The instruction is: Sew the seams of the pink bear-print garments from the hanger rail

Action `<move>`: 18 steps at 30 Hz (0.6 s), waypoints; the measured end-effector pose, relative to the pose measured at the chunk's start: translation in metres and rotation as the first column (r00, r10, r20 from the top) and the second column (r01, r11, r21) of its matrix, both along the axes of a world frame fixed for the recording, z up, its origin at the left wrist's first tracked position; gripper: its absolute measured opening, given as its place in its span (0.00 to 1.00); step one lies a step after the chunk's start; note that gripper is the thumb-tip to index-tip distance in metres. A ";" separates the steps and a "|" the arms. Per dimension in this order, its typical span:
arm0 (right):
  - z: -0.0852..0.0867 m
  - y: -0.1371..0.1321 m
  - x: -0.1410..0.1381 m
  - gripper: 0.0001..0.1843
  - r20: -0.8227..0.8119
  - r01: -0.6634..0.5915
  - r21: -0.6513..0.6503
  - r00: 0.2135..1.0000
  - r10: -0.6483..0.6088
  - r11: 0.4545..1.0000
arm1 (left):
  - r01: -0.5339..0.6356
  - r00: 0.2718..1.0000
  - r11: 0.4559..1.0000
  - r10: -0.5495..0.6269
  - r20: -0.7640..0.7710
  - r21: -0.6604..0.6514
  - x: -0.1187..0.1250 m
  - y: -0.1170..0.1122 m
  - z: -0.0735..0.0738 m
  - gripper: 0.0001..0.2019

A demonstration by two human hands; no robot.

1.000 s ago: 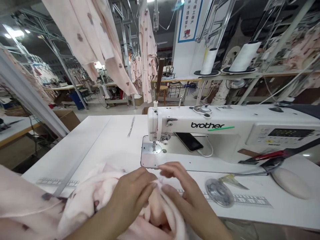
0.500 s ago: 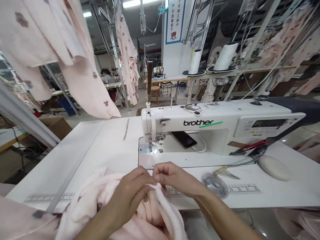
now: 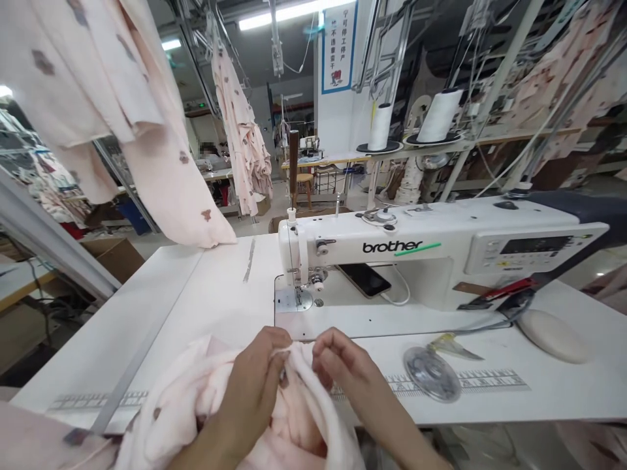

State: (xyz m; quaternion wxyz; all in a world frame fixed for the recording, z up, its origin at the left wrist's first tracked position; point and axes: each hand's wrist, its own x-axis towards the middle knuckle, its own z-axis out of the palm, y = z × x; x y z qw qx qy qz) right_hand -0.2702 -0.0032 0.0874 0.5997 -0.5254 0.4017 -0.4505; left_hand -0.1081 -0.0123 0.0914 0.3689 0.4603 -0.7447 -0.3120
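Note:
My left hand [image 3: 257, 378] is closed on the edge of a bunched pink garment [image 3: 171, 414] with small brown patches, gathered at the table's front edge. Its thumb and fingers pinch the rolled edge near the top of the bundle. Just to the right is my right hand [image 3: 347, 365], its fingers curled in toward the thumb, by the garment's pale folded edge. What its fingertips hold, if anything, is hidden. Beyond both hands is the white sewing machine [image 3: 337, 228], its needle area up and ahead of my left hand.
A phone [image 3: 365, 279] lies under the machine's arm with a white cable. To the right are a clear plastic disc [image 3: 432, 373], a small yellow-handled tool [image 3: 455, 346] and a beige oval object [image 3: 553, 334]. A pink garment [image 3: 161, 176] hangs at left, touching the white table [image 3: 220, 287].
My right hand has moved a little right, away from my left hand and the pinched edge. My left hand still holds the garment. The view has shifted slightly.

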 end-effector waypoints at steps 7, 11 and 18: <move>0.022 -0.004 -0.008 0.10 -0.050 0.007 -0.173 0.999 -0.016 0.985 | -0.053 0.992 0.991 0.066 -0.109 0.120 -0.017 -0.010 0.030 0.13; 0.023 -0.021 -0.022 0.09 -0.078 -0.084 -0.346 0.995 0.061 0.934 | 0.234 0.961 0.898 -0.153 -0.232 0.374 -0.011 -0.018 0.054 0.15; 0.004 -0.033 -0.013 0.05 -0.181 0.082 -0.330 0.972 -0.148 0.940 | 0.212 0.970 0.863 -0.127 -0.208 0.459 -0.002 -0.041 0.046 0.10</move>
